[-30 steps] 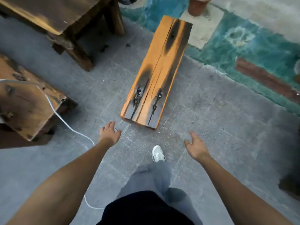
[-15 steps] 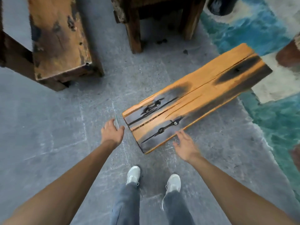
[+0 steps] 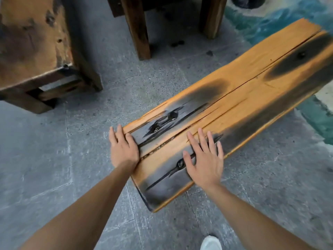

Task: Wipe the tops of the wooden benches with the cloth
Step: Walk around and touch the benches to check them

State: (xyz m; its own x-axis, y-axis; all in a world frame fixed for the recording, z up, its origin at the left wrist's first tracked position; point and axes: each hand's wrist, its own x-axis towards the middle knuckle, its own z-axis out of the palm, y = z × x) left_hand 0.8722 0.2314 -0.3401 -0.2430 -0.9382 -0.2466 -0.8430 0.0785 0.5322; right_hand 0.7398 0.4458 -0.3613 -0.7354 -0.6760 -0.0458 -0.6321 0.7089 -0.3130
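Both hands I see in the head view lie flat, fingers straight, holding nothing. My left hand sits on the orange bench's near corner; my right hand rests atop it, the plank stretching toward two o'clock.

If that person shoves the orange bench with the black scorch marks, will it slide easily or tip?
The orange scorched wooden bench is a thick plank, so probably stiff and heavy. Its legs are hidden, so tipping is unclear. The rough grey stone floor would likely resist sliding.
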